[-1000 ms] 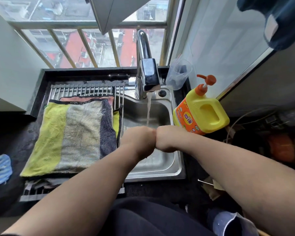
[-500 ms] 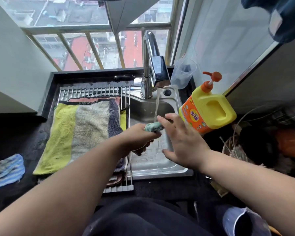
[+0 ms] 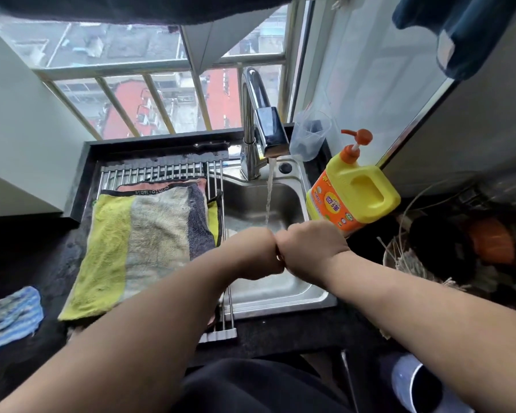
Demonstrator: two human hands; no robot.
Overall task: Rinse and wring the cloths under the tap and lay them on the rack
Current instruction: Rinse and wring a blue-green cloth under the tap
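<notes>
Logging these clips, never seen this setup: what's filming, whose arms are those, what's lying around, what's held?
No machine: a camera worn on a person's head looks down at their bare arms. The left hand and right hand are fists, knuckle to knuckle over the sink, below the running tap, as if wringing; whatever they grip is hidden. A striped towel lies on the rack to the left; a yellow soap bottle stands to the right; a blue cloth lies on the counter far left.

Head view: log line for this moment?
left hand, right hand: pressed together over sink, fingers hidden | tap: running | rack: striped towel laid flat
</notes>
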